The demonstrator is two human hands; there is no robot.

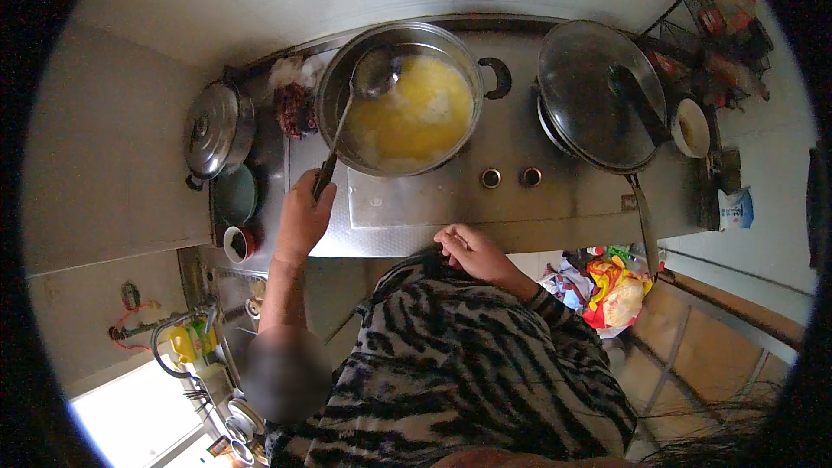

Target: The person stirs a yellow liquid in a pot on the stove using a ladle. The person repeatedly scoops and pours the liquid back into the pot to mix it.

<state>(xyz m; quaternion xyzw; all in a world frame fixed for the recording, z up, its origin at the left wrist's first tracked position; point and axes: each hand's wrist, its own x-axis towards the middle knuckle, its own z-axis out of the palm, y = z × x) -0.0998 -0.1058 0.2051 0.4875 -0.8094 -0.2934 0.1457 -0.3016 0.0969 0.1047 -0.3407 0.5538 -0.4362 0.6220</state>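
Note:
My left hand (305, 218) grips the dark handle of a metal ladle (343, 118), whose round bowl rests inside a large steel pot (478, 78) at its upper left. Yellow food in cloudy liquid (416, 110) fills the pot, with paler foam or steam over part of it. The pot stands on the left side of the steel cooktop and has a black side handle. My right hand (471, 250) rests against the front of my patterned top by the counter's edge, fingers loosely curled. Whether it holds some of the cloth cannot be seen.
A lidded frying pan (601, 97) sits on the right burner, its handle reaching over the front edge. Beside it is a white bowl (690, 129). To the left stand a lidded steel pot (218, 130), a plate (235, 195) and a small red-and-white bowl (238, 244). Bags (614, 292) lie low at right.

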